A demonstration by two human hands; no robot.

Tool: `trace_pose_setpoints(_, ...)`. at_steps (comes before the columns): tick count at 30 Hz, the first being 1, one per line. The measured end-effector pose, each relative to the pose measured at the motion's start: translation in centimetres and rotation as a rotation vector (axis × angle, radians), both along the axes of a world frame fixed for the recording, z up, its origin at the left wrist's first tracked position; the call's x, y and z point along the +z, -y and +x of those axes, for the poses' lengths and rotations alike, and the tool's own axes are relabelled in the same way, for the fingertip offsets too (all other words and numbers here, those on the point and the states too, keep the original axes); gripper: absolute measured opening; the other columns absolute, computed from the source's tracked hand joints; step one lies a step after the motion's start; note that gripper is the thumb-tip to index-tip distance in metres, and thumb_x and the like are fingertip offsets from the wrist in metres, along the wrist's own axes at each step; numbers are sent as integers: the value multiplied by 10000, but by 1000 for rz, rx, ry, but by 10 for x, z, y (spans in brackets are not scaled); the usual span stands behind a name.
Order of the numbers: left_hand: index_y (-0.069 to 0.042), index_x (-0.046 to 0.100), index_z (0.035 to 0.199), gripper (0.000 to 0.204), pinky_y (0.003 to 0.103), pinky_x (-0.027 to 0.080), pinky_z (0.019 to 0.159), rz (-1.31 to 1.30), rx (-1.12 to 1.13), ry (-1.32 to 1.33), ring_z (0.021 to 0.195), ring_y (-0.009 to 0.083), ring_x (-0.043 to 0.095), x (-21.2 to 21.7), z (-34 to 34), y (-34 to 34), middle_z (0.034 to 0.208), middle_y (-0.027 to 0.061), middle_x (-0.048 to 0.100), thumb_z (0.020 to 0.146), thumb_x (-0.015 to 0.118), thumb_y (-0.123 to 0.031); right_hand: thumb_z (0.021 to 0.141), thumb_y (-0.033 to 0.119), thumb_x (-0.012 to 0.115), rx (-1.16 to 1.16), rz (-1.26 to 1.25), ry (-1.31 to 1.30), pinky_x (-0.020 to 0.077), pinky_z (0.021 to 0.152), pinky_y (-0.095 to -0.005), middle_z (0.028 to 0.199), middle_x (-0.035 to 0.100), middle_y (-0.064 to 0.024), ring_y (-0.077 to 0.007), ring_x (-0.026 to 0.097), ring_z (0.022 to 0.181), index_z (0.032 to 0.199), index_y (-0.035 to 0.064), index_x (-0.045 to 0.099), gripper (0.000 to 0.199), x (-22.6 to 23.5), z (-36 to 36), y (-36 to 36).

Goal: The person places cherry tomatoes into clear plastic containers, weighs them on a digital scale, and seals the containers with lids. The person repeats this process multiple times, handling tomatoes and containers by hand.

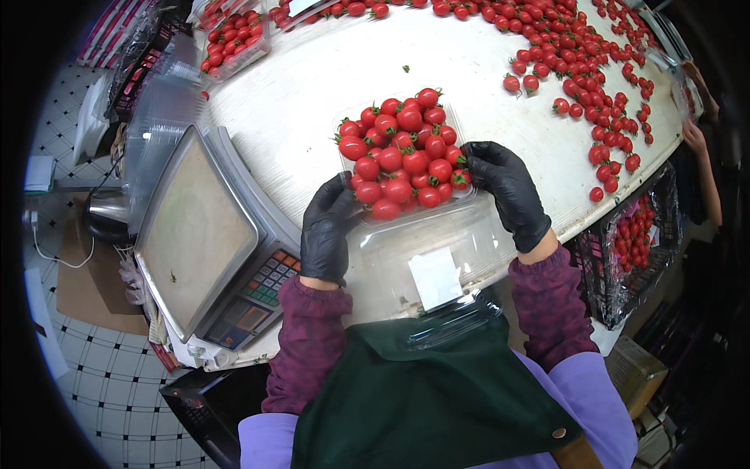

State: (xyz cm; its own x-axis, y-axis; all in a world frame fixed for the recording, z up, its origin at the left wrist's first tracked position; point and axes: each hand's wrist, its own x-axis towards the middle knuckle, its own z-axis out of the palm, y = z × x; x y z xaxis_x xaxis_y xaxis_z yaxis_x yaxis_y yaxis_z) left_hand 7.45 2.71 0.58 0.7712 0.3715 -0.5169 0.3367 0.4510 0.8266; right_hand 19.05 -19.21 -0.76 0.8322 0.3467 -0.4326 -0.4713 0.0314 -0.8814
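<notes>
In front of me on the white table lies a clear plastic clamshell box [375, 254], its base heaped with red cherry tomatoes [402, 160], many with green stems. The hinged lid is folded open toward my dark green apron and carries a white label [436, 279]. My left hand [328, 227], in a black glove, is closed at the box's left edge, its fingertips partly hidden. On the opposite side my right hand [504, 187], gloved alike, pinches the right edge beside the tomatoes.
To the left stands a scale [199, 234], with stacked clear boxes [160, 117] behind it. A filled box [238, 47] is at the far left. Loose tomatoes [574, 59] spread over the far right. A black crate [617, 266] and another person's hand [693, 134] are beyond the right edge.
</notes>
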Motion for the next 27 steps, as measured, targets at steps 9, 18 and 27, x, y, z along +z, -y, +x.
trace_pose_setpoints(9,-82,527,1176,322,364,406,923,-257,159,318,1082,191,510,-14,9,2,1156,47,556,882,490,-209,877,80,501,-122,364,111,429,868,-262,1009,606,-62,-143,555,962,1064,29,557,202,-25,14,-7)
trace_pose_setpoints(18,-77,608,1024,291,379,419,901,-497,349,551,1007,219,557,-51,34,-4,1048,63,620,902,482,-309,916,162,501,-342,521,162,443,787,-241,927,607,-7,-92,552,845,1002,60,607,170,-41,17,-23)
trace_pose_setpoints(27,-48,530,1140,377,383,348,1005,-381,205,601,1149,232,465,-46,32,3,1207,111,521,943,394,-341,920,198,509,-354,457,162,436,696,-209,836,570,24,-54,512,742,1009,61,602,188,-45,22,-26)
